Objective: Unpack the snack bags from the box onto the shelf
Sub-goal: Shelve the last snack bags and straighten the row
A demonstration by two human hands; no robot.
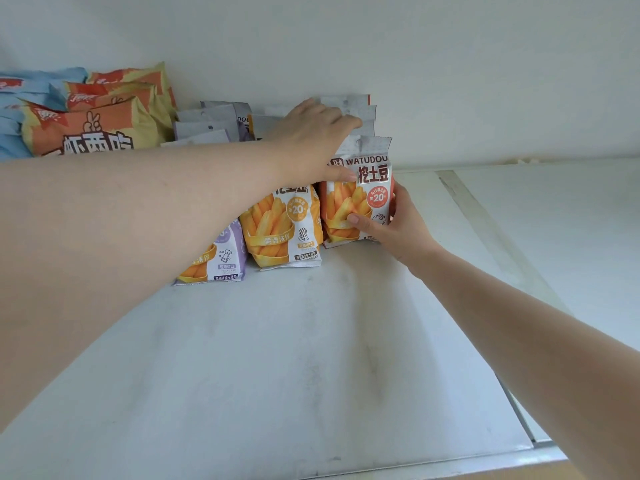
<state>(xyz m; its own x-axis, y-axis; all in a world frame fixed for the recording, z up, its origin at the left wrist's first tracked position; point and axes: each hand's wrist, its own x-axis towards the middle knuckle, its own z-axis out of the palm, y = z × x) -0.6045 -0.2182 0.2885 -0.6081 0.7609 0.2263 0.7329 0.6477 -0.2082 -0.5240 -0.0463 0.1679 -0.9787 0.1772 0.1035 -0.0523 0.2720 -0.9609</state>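
A red-trimmed fries snack bag (363,188) stands upright on the white shelf (311,358), at the front of a row of like bags. My right hand (394,230) grips its lower right side, thumb across the front. My left hand (318,133) reaches over from the left and holds the bag's top edge, thumb on its front. To its left stand a yellow fries bag (282,226) and a purple one (214,258), each heading its own row. The box is out of view.
Larger orange bags (93,123) and blue bags (20,109) are stacked at the far left against the wall. The shelf's front edge (450,462) runs along the bottom. A second white panel (554,237) lies to the right.
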